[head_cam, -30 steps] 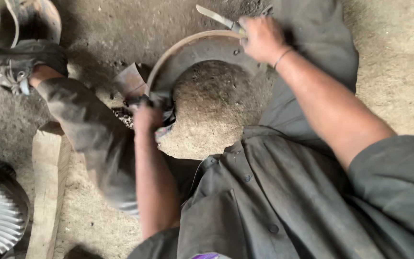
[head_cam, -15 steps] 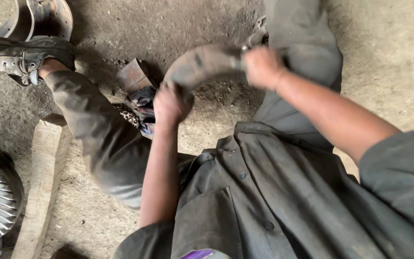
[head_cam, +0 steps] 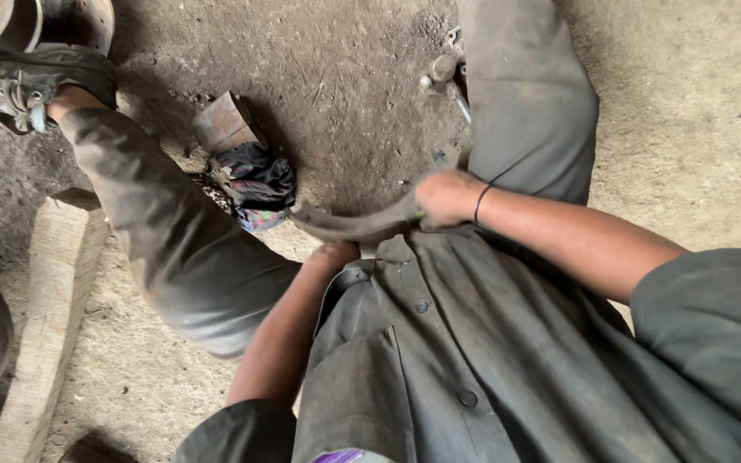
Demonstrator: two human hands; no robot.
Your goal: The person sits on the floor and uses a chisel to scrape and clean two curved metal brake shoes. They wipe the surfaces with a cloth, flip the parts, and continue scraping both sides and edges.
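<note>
Presently a curved metal shoe [head_cam: 349, 225] is held crosswise near the lap, right hand [head_cam: 448, 197] clamped on its right end, left hand [head_cam: 329, 255] beneath its left (fingers hidden).

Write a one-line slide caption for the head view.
Seated on a dirt floor, a person holds a curved metal shoe with both hands: right hand, left hand.

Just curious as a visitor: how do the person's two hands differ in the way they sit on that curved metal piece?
The right hand grips the curved metal piece at its right end from above, knuckles up, in plain view. The left hand comes from below its middle, mostly hidden by the shirt collar. The right wrist wears a thin dark band; none shows on the left. Both forearms are bare.
</note>
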